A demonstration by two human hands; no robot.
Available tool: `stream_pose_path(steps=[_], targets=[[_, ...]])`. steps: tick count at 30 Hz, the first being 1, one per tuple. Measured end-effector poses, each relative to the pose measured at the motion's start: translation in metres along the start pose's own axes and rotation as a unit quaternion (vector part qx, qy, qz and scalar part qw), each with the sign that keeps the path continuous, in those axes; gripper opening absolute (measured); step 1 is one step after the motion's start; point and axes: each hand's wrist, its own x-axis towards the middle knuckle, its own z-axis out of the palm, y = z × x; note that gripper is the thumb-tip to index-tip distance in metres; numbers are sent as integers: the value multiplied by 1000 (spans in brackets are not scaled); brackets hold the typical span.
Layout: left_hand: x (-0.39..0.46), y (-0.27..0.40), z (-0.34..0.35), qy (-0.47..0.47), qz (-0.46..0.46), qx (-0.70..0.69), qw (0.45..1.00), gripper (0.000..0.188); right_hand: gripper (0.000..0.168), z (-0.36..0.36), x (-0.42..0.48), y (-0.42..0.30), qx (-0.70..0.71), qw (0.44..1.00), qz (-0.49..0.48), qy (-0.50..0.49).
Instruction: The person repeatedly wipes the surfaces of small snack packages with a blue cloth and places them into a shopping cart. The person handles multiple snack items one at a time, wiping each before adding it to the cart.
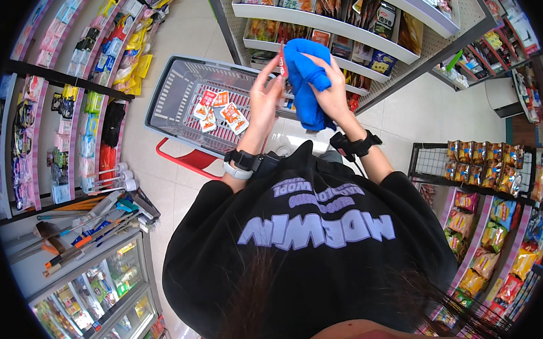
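Observation:
In front of my chest, a blue cloth (303, 72) hangs bunched in my right hand (334, 92), its lower end dangling. My left hand (264, 97) grips a small red packet (283, 63), seen almost edge-on against the cloth's left side. Below and to the left of my hands is a grey plastic shopping basket (171, 67) with a red handle (189, 160). Several white, orange and red packets (234, 118) lie loose on its slatted bottom. The basket's right end is partly hidden behind my left forearm.
Ahead stands a shelf rack (310, 20) of packaged snacks with white front edges. Shelves of packaged goods (65, 128) and brooms or mops (88, 232) line the left, above a glass-door cabinet (99, 290). Bagged chips (477, 256) fill a rack at the right.

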Motion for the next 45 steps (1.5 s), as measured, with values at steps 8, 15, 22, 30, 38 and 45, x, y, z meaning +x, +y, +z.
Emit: stream_pose_path(steps=[8,15,22,30,38,45], targets=[[-3,24,11,-57,-75,-229,969,62,53,3,-12,-9,-85,982,-158,-59],[-4,14,0,-16,-94,-290,952,55,52,1,3,-5,-194,965,-176,14],[-6,22,4,-25,-88,-326,941,65,54,-6,16,6,-161,975,-154,4],[6,25,11,-41,-67,-346,935,67,49,7,-23,4,-132,960,-219,-114],[3,11,15,-30,-106,-260,959,63,48,15,-6,1,-201,941,-272,-12],[4,12,19,2,-90,-212,973,53,51,28,1,-3,-185,963,-181,78]])
